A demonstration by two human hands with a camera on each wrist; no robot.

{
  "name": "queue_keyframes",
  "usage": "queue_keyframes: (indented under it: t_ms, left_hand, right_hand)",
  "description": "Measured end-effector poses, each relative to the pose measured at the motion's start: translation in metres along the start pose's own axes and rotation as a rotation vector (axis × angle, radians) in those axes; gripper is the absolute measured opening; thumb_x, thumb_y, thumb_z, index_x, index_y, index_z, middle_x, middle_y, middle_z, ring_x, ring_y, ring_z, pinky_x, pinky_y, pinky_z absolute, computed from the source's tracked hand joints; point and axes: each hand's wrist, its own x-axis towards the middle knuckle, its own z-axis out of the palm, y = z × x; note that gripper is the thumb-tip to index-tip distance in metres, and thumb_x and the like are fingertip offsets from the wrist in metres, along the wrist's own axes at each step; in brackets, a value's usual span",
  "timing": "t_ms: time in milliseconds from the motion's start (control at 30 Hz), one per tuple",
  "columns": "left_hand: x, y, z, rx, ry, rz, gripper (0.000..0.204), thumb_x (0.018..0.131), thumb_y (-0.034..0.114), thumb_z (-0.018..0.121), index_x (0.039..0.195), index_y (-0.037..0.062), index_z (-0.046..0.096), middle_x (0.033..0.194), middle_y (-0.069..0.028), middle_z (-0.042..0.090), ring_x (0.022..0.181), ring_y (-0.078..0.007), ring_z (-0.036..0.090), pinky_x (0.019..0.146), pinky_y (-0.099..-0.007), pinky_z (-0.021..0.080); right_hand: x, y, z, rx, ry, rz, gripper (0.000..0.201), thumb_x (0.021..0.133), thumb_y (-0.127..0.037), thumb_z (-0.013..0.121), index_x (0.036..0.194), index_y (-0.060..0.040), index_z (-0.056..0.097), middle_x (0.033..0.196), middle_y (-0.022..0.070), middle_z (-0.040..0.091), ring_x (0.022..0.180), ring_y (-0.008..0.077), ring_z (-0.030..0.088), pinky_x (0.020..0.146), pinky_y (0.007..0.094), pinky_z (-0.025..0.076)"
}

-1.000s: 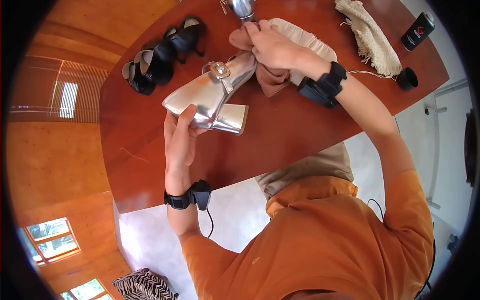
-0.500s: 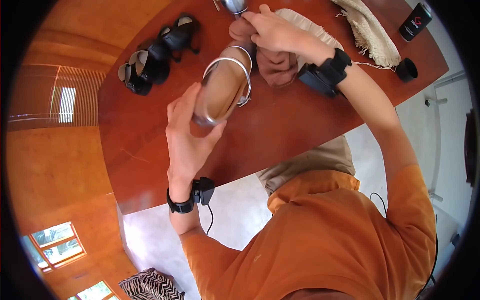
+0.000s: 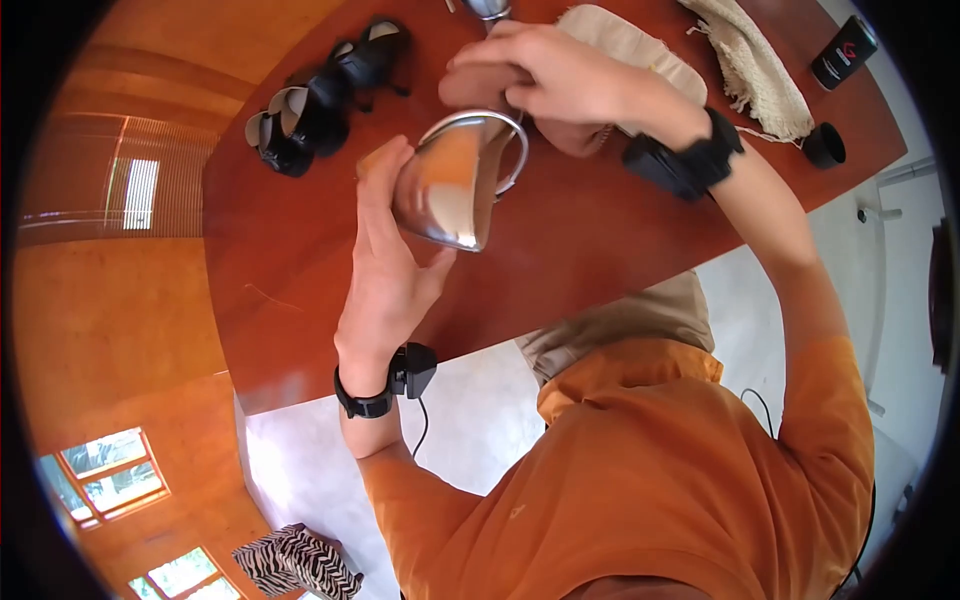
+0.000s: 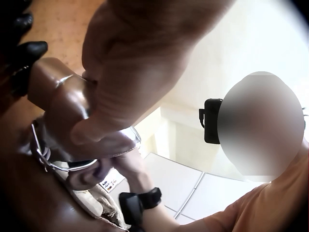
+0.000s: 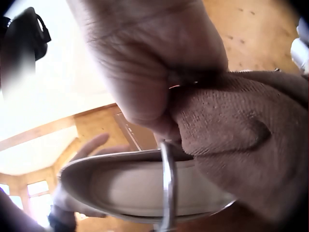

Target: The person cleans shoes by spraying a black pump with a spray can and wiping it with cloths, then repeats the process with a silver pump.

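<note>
- While the left hand (image 3: 385, 262) cups the silver shoe (image 3: 455, 190) from below, fingers and thumb curled round its toe end, the shoe hangs above the counter (image 3: 560, 250) with its tan insole turned toward the person, apparently so the inside and rim are within reach.
- The right hand (image 3: 560, 80) pinches a brown cloth (image 5: 241, 140), its grip closed on the fabric, and presses it against the heel end of the shoe; this looks like wiping.
- The right wrist view shows the cloth bunched at the shoe's rim, just beside a thin metallic strap (image 5: 167, 183).
- The shoe is shiny, with a mirror-like upper, a pale lining and a slim strap looping over the opening.
- Farther back on the counter lie black sandals (image 3: 310, 110), a beige cloth bag (image 3: 630, 45), a woven cloth (image 3: 755, 65) and a black can (image 3: 845, 50).
</note>
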Motion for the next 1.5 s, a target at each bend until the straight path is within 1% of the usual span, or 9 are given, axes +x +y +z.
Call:
queue_keyframes:
  t_ms: [167, 300, 433, 533, 833, 1033, 1300, 1367, 1500]
  left_hand:
    - [0.002, -0.010, 0.003, 0.100, 0.134, 0.029, 0.128, 0.061, -0.003, 0.077, 0.140, 0.0113, -0.022, 0.149, -0.0204, 0.009, 0.122, -0.0322, 0.043, 0.099, -0.0385, 0.040]
    - [0.002, -0.012, 0.006, 0.174, 0.160, 0.297, 0.132, 0.062, -0.005, 0.076, 0.137, 0.0155, -0.031, 0.149, -0.0206, 0.007, 0.120, -0.0339, 0.046, 0.090, -0.0349, 0.046]
    - [-0.001, -0.015, 0.010, 0.023, 0.165, 0.116, 0.130, 0.061, -0.012, 0.072, 0.139, 0.0164, -0.027, 0.149, -0.0196, 0.008, 0.121, -0.0346, 0.046, 0.078, -0.0307, 0.048]
    - [0.002, -0.017, 0.010, -0.057, 0.179, 0.106, 0.121, 0.059, -0.009, 0.075, 0.143, 0.0094, -0.009, 0.149, -0.0193, 0.003, 0.122, -0.0377, 0.042, 0.098, -0.0432, 0.041]
    - [0.011, -0.013, 0.002, 0.211, 0.213, 0.117, 0.076, 0.065, -0.003, 0.074, 0.133, 0.0000, 0.040, 0.130, -0.0171, 0.046, 0.116, -0.0290, 0.050, 0.091, -0.0361, 0.046]
    - [0.013, -0.032, 0.002, -0.473, 0.364, -0.510, 0.052, 0.077, 0.017, 0.075, 0.115, -0.0082, 0.048, 0.105, -0.0154, 0.059, 0.095, -0.0182, 0.058, 0.082, -0.0287, 0.049]
    - [0.019, -0.050, 0.003, -0.840, 0.357, -0.561, 0.044, 0.088, 0.033, 0.057, 0.113, -0.0024, 0.048, 0.102, -0.0095, 0.059, 0.084, -0.0157, 0.063, 0.061, -0.0271, 0.058]
    - [0.016, -0.055, 0.005, -0.960, 0.331, -0.612, 0.044, 0.091, 0.032, 0.051, 0.115, -0.0049, 0.046, 0.103, -0.0131, 0.060, 0.085, -0.0172, 0.063, 0.060, -0.0287, 0.059]
    - [0.012, -0.046, 0.008, -1.039, 0.391, -0.664, 0.043, 0.091, 0.035, 0.050, 0.114, -0.0017, 0.047, 0.105, -0.0117, 0.059, 0.086, -0.0175, 0.064, 0.062, -0.0290, 0.059]
  right_hand:
    - [-0.019, -0.073, 0.001, 0.103, -0.016, -0.451, 0.040, 0.066, 0.002, 0.053, 0.103, -0.0081, 0.063, 0.095, 0.0078, 0.058, 0.098, 0.0284, 0.055, 0.077, 0.0412, 0.047]
    - [-0.015, -0.071, 0.009, -0.072, -0.098, -0.411, 0.045, 0.064, 0.004, 0.058, 0.106, -0.0121, 0.062, 0.102, 0.0054, 0.054, 0.096, 0.0269, 0.052, 0.082, 0.0385, 0.045]
    - [0.009, -0.020, 0.020, -0.208, 0.068, -0.167, 0.041, 0.074, -0.004, 0.052, 0.113, -0.0149, 0.060, 0.097, 0.0089, 0.058, 0.099, 0.0316, 0.055, 0.078, 0.0418, 0.048]
    - [0.008, -0.020, 0.013, -0.118, -0.019, -0.147, 0.044, 0.076, -0.005, 0.051, 0.119, -0.0146, 0.055, 0.102, 0.0122, 0.056, 0.102, 0.0333, 0.054, 0.083, 0.0423, 0.046]
    - [0.028, 0.039, 0.031, -0.318, 0.071, 0.496, 0.055, 0.078, -0.003, 0.051, 0.131, -0.0082, 0.039, 0.117, 0.0203, 0.047, 0.104, 0.0386, 0.050, 0.092, 0.0414, 0.042]
    - [0.018, 0.029, 0.039, -0.145, -0.109, 0.387, 0.043, 0.080, -0.008, 0.050, 0.121, 0.0024, 0.039, 0.118, 0.0281, 0.047, 0.106, 0.0413, 0.051, 0.089, 0.0430, 0.043]
    - [-0.011, -0.038, 0.069, -0.077, 0.379, -0.090, 0.054, 0.075, -0.007, 0.058, 0.123, 0.0057, 0.035, 0.109, 0.0344, 0.045, 0.095, 0.0499, 0.047, 0.080, 0.0522, 0.042]
    - [-0.021, -0.049, 0.062, -0.155, 0.237, -0.174, 0.051, 0.077, -0.007, 0.057, 0.123, 0.0014, 0.037, 0.110, 0.0322, 0.044, 0.095, 0.0478, 0.047, 0.077, 0.0520, 0.042]
    - [-0.011, -0.037, 0.054, -0.042, 0.324, -0.003, 0.048, 0.076, -0.007, 0.058, 0.121, -0.0009, 0.042, 0.110, 0.0285, 0.046, 0.092, 0.0418, 0.048, 0.075, 0.0492, 0.042]
